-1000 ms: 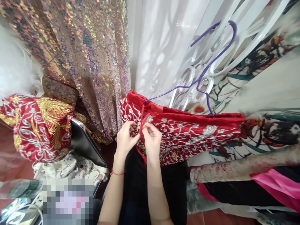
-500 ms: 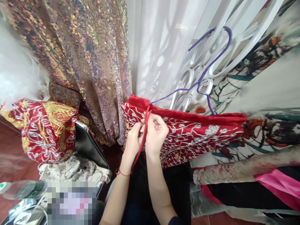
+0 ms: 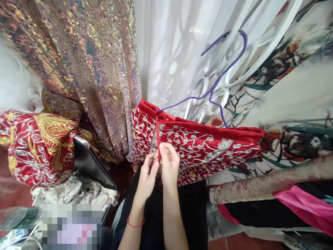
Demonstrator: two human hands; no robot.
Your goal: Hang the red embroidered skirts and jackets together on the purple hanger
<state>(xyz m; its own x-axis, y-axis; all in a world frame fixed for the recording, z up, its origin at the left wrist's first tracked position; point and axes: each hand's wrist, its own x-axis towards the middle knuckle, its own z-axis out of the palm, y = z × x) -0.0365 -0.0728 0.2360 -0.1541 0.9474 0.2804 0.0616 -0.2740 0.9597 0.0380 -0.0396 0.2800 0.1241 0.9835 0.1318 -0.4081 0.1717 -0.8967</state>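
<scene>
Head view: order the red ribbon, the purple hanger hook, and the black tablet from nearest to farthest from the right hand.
From the right hand:
1. Red ribbon, pinched at the fingertips, running up.
2. Black tablet, off to the left, leaning under red embroidered cloth.
3. Purple hanger hook, high up to the right, on the white grille.

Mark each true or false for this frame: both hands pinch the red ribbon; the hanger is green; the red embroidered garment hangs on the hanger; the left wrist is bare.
1. Both the left hand and right hand pinch the red ribbon: true.
2. The hanger is green: false, it is purple.
3. The red embroidered garment hangs on the hanger: true.
4. The left wrist is bare: false, it wears a red string bracelet.
</scene>
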